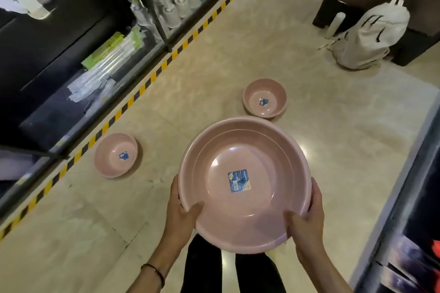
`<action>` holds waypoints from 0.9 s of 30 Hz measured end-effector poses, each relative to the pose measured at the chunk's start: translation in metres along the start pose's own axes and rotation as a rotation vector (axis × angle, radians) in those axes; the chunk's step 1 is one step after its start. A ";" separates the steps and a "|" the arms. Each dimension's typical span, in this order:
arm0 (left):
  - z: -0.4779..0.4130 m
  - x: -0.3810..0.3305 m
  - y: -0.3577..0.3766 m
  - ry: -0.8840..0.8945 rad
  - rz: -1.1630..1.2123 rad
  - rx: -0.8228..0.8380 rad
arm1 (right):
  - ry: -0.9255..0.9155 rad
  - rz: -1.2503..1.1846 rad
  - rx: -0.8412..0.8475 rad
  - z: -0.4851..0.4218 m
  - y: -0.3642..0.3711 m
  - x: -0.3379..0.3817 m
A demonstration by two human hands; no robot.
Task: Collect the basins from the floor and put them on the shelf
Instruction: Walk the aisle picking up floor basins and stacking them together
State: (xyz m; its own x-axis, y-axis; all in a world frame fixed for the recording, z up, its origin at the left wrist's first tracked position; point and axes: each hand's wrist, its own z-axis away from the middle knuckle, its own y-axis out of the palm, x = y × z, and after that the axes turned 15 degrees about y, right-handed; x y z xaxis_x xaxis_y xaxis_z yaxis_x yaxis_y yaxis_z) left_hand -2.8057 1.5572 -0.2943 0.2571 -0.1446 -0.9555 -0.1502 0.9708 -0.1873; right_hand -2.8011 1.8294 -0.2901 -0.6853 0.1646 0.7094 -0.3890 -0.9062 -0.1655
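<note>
A large pink basin (pixel 242 209) with a blue label inside is held up above the floor, in front of me. My left hand (pixel 181 214) grips its left rim, thumb inside the bowl. My right hand (pixel 307 219) grips the right rim the same way. A second rim shows just under the top one, so it looks like a stack of two. A smaller pink basin (pixel 112 162) sits on the floor to the left, near the striped tape. Another small pink basin (pixel 273 93) sits on the floor farther ahead.
A dark shelf unit (pixel 78 59) with packaged goods and brushes runs along the left, edged by yellow-black floor tape (pixel 152 76). A white backpack (pixel 371 35) leans against a dark counter at the far right. Another dark shelf (pixel 419 209) borders the right edge.
</note>
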 end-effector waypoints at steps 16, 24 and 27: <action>-0.145 0.275 0.025 -0.105 0.009 0.118 | 0.236 0.106 -0.081 -0.209 0.090 -0.184; -0.184 0.437 0.052 -0.155 0.004 0.089 | 0.265 0.212 -0.027 -0.323 0.119 -0.288; -0.193 0.484 0.058 -0.173 -0.009 0.060 | 0.255 0.224 -0.020 -0.354 0.130 -0.321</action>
State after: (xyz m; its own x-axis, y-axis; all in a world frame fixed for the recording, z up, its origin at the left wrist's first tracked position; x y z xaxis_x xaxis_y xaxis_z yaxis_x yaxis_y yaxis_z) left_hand -2.8738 1.5066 -0.8118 0.4195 -0.1227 -0.8994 -0.0916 0.9800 -0.1764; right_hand -2.8499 1.7968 -0.7817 -0.8862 0.0564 0.4598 -0.2212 -0.9237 -0.3129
